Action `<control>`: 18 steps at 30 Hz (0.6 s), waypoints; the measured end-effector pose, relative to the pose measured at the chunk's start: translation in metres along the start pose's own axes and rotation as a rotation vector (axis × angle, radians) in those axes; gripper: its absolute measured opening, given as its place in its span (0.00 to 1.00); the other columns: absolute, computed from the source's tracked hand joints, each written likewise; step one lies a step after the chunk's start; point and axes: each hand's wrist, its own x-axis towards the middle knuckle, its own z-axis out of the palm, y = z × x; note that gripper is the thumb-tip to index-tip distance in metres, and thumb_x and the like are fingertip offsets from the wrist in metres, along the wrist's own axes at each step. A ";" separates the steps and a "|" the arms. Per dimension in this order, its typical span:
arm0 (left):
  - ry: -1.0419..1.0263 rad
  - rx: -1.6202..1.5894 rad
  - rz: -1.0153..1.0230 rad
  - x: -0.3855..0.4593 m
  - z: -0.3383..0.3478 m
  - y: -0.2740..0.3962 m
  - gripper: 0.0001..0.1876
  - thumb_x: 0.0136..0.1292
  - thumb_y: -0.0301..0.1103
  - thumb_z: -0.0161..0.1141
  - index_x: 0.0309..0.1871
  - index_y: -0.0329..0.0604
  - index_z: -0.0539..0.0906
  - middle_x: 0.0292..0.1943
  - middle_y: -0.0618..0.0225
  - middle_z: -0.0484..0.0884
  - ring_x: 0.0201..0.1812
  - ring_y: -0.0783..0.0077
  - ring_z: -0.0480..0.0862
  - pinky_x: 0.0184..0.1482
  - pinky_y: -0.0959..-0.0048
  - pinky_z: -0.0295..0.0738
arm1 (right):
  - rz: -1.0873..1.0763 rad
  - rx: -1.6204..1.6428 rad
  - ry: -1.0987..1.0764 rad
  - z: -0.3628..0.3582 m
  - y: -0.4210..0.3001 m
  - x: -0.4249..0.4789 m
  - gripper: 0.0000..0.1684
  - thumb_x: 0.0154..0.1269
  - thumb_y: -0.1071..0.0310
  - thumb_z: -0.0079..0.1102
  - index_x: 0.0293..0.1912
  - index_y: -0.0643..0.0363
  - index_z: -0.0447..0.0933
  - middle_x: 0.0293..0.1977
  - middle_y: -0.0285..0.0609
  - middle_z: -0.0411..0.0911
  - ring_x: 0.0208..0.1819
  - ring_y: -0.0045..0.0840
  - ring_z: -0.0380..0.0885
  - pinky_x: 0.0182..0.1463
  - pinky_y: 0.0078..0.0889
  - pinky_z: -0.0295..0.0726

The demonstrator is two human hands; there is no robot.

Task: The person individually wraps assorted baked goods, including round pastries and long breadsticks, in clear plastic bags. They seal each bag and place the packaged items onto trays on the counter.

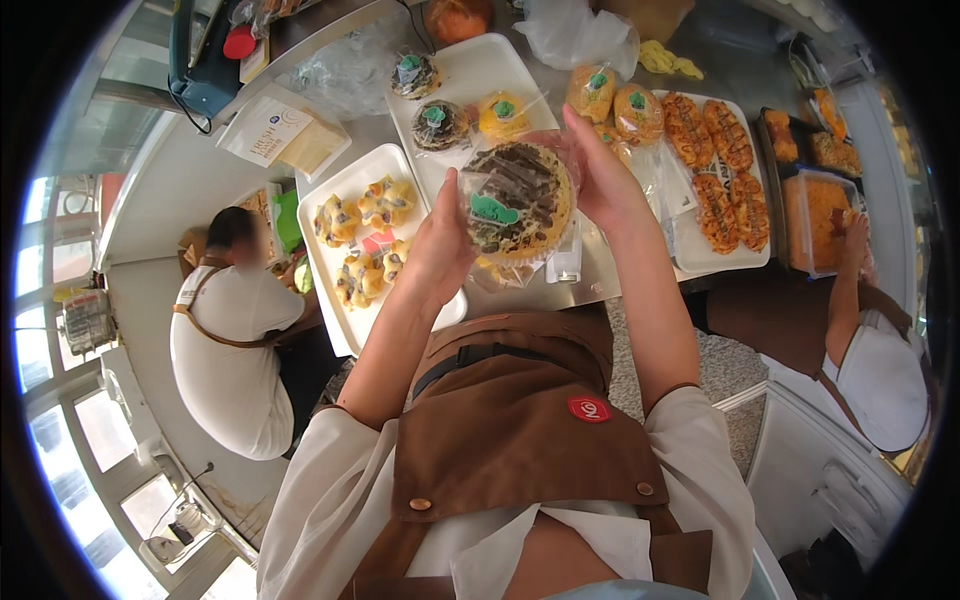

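Between my left hand and my right hand is a round bun with dark chocolate crumbs, wrapped in clear plastic with a green sticker. Both hands grip its sides above the counter. Behind it, a white tray bears wrapped dark-topped buns and a wrapped yellow-topped bun. Nearer my left arm, another white tray carries several unwrapped yellow pastries. Wrapped oval buns lie beyond my right hand.
At right, a white tray holds long topped breads. A bag of sliced toast lies at left, and a yellow cloth at the back. A co-worker is at left; another co-worker's hand touches a plastic box at right.
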 end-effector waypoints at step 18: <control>0.023 0.110 -0.054 0.008 -0.039 -0.011 0.26 0.70 0.60 0.45 0.50 0.44 0.74 0.24 0.77 0.60 0.25 0.79 0.58 0.29 0.75 0.51 | 0.056 -0.344 -0.143 -0.026 -0.065 0.061 0.21 0.73 0.58 0.49 0.49 0.68 0.77 0.40 0.43 0.83 0.42 0.24 0.82 0.48 0.24 0.79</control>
